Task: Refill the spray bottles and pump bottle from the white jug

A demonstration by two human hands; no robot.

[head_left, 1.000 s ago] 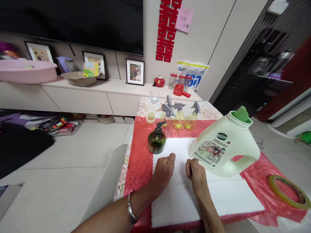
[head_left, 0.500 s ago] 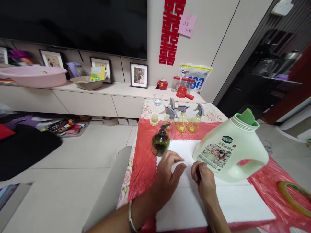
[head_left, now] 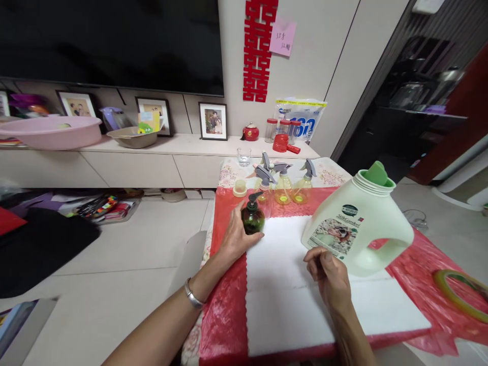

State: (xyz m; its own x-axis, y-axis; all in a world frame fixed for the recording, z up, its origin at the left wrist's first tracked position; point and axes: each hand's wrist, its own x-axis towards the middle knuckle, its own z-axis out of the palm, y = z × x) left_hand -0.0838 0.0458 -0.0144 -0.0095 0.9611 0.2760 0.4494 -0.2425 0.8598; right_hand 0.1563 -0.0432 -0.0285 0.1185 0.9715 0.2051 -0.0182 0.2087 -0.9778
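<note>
My left hand (head_left: 235, 238) wraps around the lower left side of a small dark green pump bottle (head_left: 253, 215) that stands at the far left corner of a white cloth (head_left: 305, 300). My right hand (head_left: 328, 277) rests on the cloth with its fingers curled, just below a large pale green detergent jug (head_left: 356, 227) that lies tilted on its side with a green cap. The jug's label faces me.
Several yellowish spray bottles (head_left: 284, 184) with grey triggers stand behind the cloth on a red table cover (head_left: 224, 310), beside a small cream cap (head_left: 240, 188) and a glass (head_left: 244, 156). A tape roll (head_left: 459, 295) lies at right. A long cabinet (head_left: 152, 157) carries basins, frames and jars.
My left hand moved off the white cloth, forward and left, and closed around the green pump bottle. My right hand stayed near the jug.
</note>
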